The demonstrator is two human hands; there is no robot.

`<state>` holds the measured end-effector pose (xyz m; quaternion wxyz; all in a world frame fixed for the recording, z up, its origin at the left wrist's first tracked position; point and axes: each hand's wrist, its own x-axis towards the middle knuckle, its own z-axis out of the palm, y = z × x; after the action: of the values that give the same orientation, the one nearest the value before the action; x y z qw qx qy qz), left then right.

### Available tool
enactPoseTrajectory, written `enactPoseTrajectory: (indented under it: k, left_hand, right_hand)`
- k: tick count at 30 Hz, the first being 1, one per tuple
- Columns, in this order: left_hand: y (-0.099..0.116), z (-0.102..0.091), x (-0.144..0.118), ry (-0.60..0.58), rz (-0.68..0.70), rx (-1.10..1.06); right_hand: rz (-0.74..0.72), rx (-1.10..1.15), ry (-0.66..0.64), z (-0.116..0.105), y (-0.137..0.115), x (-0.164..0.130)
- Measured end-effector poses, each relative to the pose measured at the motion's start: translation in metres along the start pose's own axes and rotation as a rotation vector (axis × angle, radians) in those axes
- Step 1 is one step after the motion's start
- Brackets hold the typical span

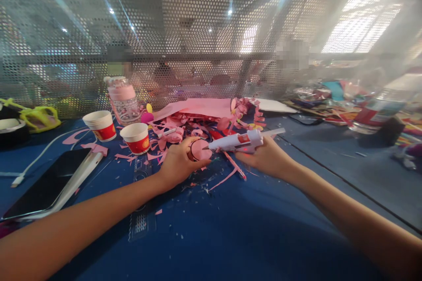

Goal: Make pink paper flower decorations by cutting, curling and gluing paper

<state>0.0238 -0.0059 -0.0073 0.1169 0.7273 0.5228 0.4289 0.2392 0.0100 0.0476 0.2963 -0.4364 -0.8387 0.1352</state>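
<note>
Above the blue bench (231, 237), near the pile of pink paper scraps (198, 129), the left hand (178, 164) is pinching a round pink paper disc (199, 150), its grip clamped on the disc's edge. The right hand (268, 158) is gripping a white hot glue gun (239, 141), its nozzle pointing at the disc and almost touching it. Two red-and-white paper cups (118, 131) are standing to the left, beside a phone (46, 184).

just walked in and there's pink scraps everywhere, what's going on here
A person is working at a blue table. The right hand holds a white glue gun with its nozzle pointed at a small pink paper disc held in the left hand. Pink paper scraps, two paper cups and a phone lie around them.
</note>
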Motion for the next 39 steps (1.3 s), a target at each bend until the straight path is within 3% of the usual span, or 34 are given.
enactPoseTrajectory:
  k: [39]
  left_hand:
    - [0.0028, 0.0007, -0.0004, -0.022, -0.008, -0.046]
  right_hand:
    - [-0.058, -0.104, 0.047, 0.0021, 0.0038, 0.0001]
